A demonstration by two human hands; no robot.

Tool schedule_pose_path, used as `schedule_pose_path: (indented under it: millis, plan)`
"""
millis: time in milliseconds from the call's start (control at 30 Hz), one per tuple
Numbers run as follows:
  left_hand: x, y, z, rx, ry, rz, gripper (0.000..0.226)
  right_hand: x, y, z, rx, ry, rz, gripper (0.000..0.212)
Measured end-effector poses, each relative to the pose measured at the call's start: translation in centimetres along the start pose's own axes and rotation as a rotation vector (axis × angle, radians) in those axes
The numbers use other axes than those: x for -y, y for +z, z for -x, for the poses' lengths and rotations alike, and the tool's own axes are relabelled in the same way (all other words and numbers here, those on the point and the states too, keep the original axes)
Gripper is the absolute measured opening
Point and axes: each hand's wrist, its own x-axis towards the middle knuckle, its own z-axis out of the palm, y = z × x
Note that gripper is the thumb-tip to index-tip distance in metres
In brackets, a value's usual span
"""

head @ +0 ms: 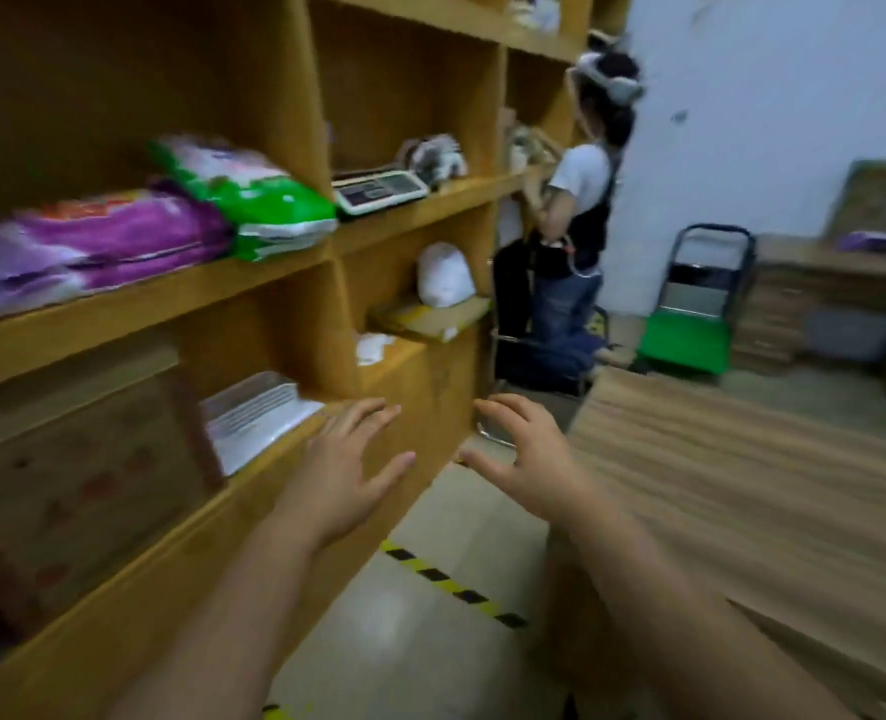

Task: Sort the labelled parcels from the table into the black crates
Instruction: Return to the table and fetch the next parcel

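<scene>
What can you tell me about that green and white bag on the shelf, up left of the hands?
The green and white bag is a soft, glossy plastic pack, bright green with a white panel and pinkish print too blurred to read. It lies flat but tilted on the wooden shelf, its left end propped on the purple bags, its right end overhanging the shelf edge. A weighing scale sits just to its right. Neither hand touches it.
</scene>
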Motion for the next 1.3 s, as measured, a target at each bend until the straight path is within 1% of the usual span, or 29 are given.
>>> schedule_pose_path:
  millis: [167,333,467,533,633,733,833,933,1067,1133,1300]
  plan:
    - [-10.2,10.1,-9.0,0.139,0.200,0.137,0.060,-12.0,-9.3,3.4,-0.096,0.228,0.016,0.066]
    - [-19.1,18.2,-14.9,0.244,0.374,0.194,0.061,-20.5,-15.6,7.7,-0.224,0.444,0.065,0.077]
    - [-25.0,24.6,-17.4,0.376,0.497,0.287,0.068,-25.7,-18.5,11.7,-0.277,0.593,0.125,0.073]
    - [-28.2,27.4,-18.8,0.426,0.545,0.344,0.065,-27.8,-20.4,13.0,-0.315,0.667,0.177,0.069]
    - [-33.3,30.7,-21.2,0.461,0.622,0.394,0.062,-30.1,-24.1,14.5,-0.373,0.758,0.231,0.065]
    - [-38.3,33.1,-23.4,0.476,0.689,0.481,0.062,-32.2,-27.8,15.5,-0.418,0.819,0.313,0.066]
    - [-42.9,35.7,-24.1,0.528,0.773,0.526,0.063,-34.2,-30.4,17.6,-0.449,0.894,0.347,0.072]
    - [-47.1,37.9,-23.0,0.612,0.825,0.558,0.066,-35.7,-32.5,20.8,-0.454,0.973,0.395,0.070]
    - [-53.0,39.7,-21.3,0.677,0.903,0.560,0.066,-36.9,-36.1,25.4,-0.543,1.086,0.486,0.078]
    - [-56.0,40.3,-20.3,0.696,0.924,0.571,0.064,-37.4,-37.8,27.6,-0.558,1.109,0.482,0.080]
    - [-62.6,42.5,-16.6,0.719,0.904,0.538,0.063,-40.5,-41.0,33.0,-0.523,1.092,0.502,0.067]
